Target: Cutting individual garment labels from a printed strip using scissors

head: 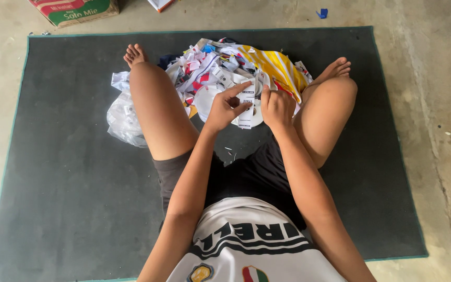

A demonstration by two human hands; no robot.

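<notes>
Left hand (226,107): fingers pinching the left edge of a small white label (247,100) – forefinger stretched over its top
Right hand (276,106): curled shut, pinching the label's right edge
Label: between the 2 hands, above the scrap pile (220,68)
Pile: on the dark mat (69,156)

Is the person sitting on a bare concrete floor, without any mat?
No, the person sits on a dark mat with a green edge, and both hands work over a pile of paper scraps on it.

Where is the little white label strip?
In the head view, the white label strip sits center, pinched between the left hand and right hand, above the paper scrap pile.
</notes>
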